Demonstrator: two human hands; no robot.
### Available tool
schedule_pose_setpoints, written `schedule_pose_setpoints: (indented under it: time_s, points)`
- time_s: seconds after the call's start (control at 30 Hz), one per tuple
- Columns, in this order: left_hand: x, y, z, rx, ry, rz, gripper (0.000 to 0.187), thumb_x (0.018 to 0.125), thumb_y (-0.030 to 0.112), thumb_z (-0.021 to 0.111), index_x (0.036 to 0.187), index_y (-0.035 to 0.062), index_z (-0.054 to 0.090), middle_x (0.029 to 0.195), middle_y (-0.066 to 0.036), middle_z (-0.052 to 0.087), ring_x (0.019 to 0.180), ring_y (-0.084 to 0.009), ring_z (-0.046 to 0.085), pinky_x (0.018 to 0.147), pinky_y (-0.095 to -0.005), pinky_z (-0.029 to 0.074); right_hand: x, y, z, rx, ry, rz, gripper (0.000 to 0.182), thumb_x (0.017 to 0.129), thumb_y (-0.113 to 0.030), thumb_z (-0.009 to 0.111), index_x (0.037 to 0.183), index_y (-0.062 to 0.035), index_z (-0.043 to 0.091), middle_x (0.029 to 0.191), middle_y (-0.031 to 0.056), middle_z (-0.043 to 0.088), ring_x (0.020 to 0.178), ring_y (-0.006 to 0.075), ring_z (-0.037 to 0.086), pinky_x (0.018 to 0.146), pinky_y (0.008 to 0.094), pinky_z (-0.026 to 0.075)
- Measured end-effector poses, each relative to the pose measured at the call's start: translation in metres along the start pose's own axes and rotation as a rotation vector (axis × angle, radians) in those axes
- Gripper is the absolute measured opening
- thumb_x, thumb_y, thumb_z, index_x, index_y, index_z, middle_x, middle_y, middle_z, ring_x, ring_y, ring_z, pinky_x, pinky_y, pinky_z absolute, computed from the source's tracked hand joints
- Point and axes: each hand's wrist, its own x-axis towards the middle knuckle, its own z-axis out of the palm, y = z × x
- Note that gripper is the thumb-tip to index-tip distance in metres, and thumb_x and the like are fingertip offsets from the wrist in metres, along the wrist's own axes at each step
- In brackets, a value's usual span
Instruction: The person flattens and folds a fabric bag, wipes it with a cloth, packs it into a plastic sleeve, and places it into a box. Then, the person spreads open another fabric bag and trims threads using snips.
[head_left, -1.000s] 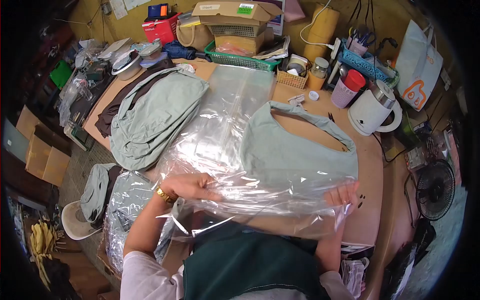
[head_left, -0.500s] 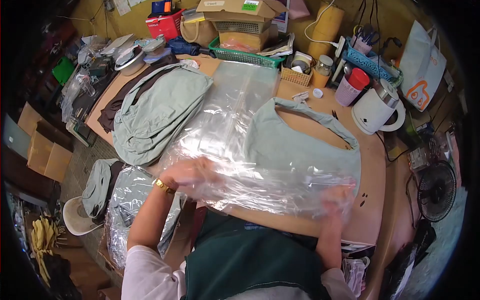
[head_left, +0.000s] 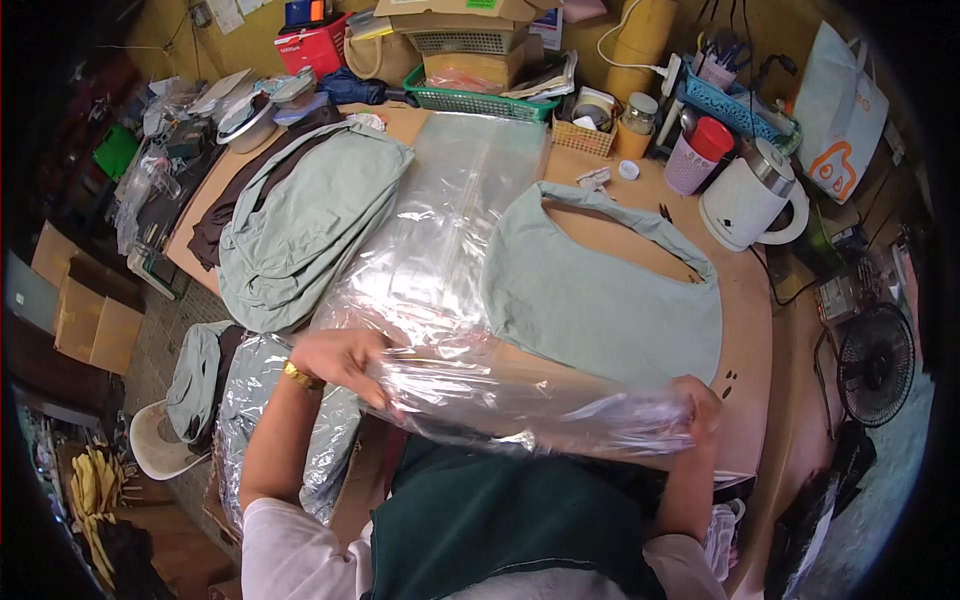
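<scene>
A clear plastic bag [head_left: 530,405] is stretched sideways along the table's near edge, gathered in folds. My left hand [head_left: 345,362] grips its left end, thumb and fingers closed on the film. At the right end my right hand [head_left: 697,408] is closed on the plastic too. Just beyond the bag lies a pale green cloth shoulder bag [head_left: 600,290], flat, with its strap loop pointing away from me. Left of it, a stack of clear plastic bags [head_left: 455,200] runs up the table. Further left is a pile of pale green cloth bags [head_left: 310,220].
A white kettle [head_left: 745,205], a pink cup holder [head_left: 690,170] and a green basket [head_left: 480,100] line the table's back and right. A black fan [head_left: 875,365] stands at right. Plastic-wrapped cloth bags [head_left: 255,400] and a white stool [head_left: 160,445] are at lower left.
The plastic bag has come off the pale green cloth bag towards me and is now bunched more narrowly between my hands. My left hand has shifted slightly left, my right hand slightly right.
</scene>
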Motion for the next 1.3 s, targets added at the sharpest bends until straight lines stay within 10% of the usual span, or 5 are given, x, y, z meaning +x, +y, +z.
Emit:
schedule_pose_setpoints:
  time_s: [0.2,0.33,0.47,0.67,1.3]
  points:
    - [0.008,0.043,0.029,1.241,0.356,-0.060,0.046,0.085,0.026,0.073,0.119,-0.0038,0.063,0.110,-0.016,0.067,0.109,-0.0242,0.060,0.089,-0.0343,0.049,0.027,-0.049,-0.052,-0.529,-0.255,0.308,0.039,0.066,-0.022,0.084,0.093,0.0022,0.069,0.086,0.0077,0.066,0.068,0.0157,0.063,0.059,0.0245,0.049]
    - [-0.013,0.071,-0.002,0.134,0.663,-0.494,0.048,0.084,0.031,0.075,0.116,-0.0025,0.063,0.114,-0.021,0.065,0.111,-0.0322,0.061,0.094,-0.0394,0.047,0.057,-0.075,-0.027,-0.141,-0.077,-0.288,0.051,0.079,-0.028,0.073,0.116,0.0039,0.061,0.102,0.0131,0.063,0.096,0.0208,0.062,0.084,0.0329,0.049]
    - [0.034,0.063,-0.011,-0.742,0.764,1.030,0.051,0.099,0.020,0.043,0.141,-0.0087,0.033,0.143,-0.032,0.042,0.136,-0.0376,0.042,0.114,-0.0452,0.036,0.097,-0.062,0.021,-0.803,0.404,-0.345,0.052,0.093,-0.028,0.061,0.136,-0.0023,0.049,0.140,0.0181,0.050,0.131,0.0278,0.047,0.110,0.0383,0.034]
    - [0.186,-0.038,0.060,0.993,0.962,0.034,0.060,0.089,0.013,0.058,0.134,-0.0162,0.032,0.113,-0.031,0.056,0.109,-0.0472,0.053,0.112,-0.0564,0.026,0.096,0.022,0.045,-1.762,0.134,-0.023,0.059,0.094,-0.046,0.055,0.142,-0.0149,0.046,0.155,0.0174,0.031,0.144,0.0367,0.027,0.111,0.0659,0.015]
    - [0.226,0.014,0.104,1.181,0.844,-0.223,0.067,0.093,0.037,0.055,0.132,-0.0144,0.039,0.147,-0.035,0.032,0.142,-0.0530,0.016,0.111,-0.0689,0.011,-0.010,0.053,0.028,-1.881,0.658,0.366,0.077,0.088,-0.055,0.056,0.152,-0.0211,0.029,0.161,0.0120,0.016,0.148,0.0371,0.010,0.108,0.0738,0.007]
